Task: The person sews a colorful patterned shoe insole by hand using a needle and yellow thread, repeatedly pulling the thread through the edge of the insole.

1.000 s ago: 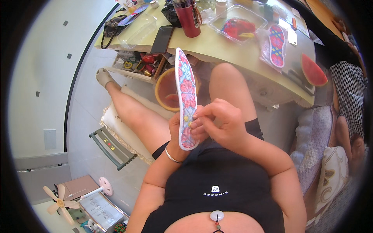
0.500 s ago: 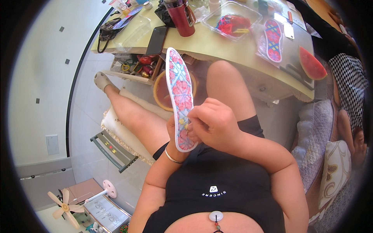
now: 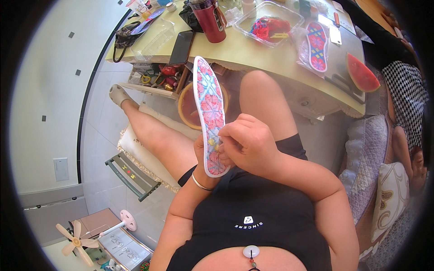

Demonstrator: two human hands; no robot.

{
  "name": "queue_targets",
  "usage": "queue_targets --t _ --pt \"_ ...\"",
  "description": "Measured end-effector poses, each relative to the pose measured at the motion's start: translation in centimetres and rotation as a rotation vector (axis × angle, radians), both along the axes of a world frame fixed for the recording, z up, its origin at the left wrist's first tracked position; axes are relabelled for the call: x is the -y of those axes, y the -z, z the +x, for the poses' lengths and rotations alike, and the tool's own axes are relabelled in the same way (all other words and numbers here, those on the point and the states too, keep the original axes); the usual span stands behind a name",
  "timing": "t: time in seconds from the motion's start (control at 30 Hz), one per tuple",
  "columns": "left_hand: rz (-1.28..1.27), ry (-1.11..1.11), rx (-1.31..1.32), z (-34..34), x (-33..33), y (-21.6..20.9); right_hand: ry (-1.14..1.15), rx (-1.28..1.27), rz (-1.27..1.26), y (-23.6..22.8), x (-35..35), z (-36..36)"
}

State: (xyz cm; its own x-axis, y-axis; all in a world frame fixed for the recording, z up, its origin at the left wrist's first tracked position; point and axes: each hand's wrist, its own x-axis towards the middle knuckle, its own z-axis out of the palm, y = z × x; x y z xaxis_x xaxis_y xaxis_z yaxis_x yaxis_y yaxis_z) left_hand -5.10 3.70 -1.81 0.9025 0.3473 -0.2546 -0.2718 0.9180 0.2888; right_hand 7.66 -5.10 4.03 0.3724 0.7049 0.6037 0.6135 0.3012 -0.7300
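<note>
Pale floor tiles (image 3: 101,97) spread beneath a yellow-topped bench (image 3: 253,58) that curves across the upper part of the view. On it are a dark red tumbler (image 3: 210,27), a black phone (image 3: 181,48) near the front edge, a clear plastic tray (image 3: 293,25) with red yarn (image 3: 266,29) in it, a second patterned insole (image 3: 317,47) on clear wrapping, and a watermelon slice (image 3: 361,74) toward the right end. Below the bench's front, a drawer (image 3: 153,90) stands pulled out, filled with small things; a yellow-rimmed basin (image 3: 182,108) is partly hidden beside it.

Over the lap, a flower-patterned insole (image 3: 210,106) points away from the body, leaning slightly left. The left grip (image 3: 199,147), with a bangle (image 3: 199,183) at its wrist, is clamped on the lower half along the left edge, so the far half juts free beyond it. At the opposite edge is the right grip (image 3: 251,140), its thumb and forefinger drawn together close to the patterned face (whether they pinch anything is too small to tell).
</note>
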Motion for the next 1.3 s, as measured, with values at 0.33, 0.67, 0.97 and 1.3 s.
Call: queue_targets --t 0.33,0.67,0.97,1.3 --pt "-0.097 0.1 0.07 -0.2 -0.3 -0.7 -0.006 -0.049 -0.025 0.3 0.1 0.2" --pt "0.568 -0.086 -0.26 0.4 0.8 -3.7 -0.463 -1.103 -0.237 6.2 1.8 3.0" --pt "0.691 -0.081 -0.318 0.4 1.1 -4.2 -0.491 -1.149 -0.249 7.1 1.8 3.0" --pt "0.573 -0.156 -0.263 0.6 1.2 -3.7 -0.502 -1.165 -0.229 4.9 2.0 2.5"
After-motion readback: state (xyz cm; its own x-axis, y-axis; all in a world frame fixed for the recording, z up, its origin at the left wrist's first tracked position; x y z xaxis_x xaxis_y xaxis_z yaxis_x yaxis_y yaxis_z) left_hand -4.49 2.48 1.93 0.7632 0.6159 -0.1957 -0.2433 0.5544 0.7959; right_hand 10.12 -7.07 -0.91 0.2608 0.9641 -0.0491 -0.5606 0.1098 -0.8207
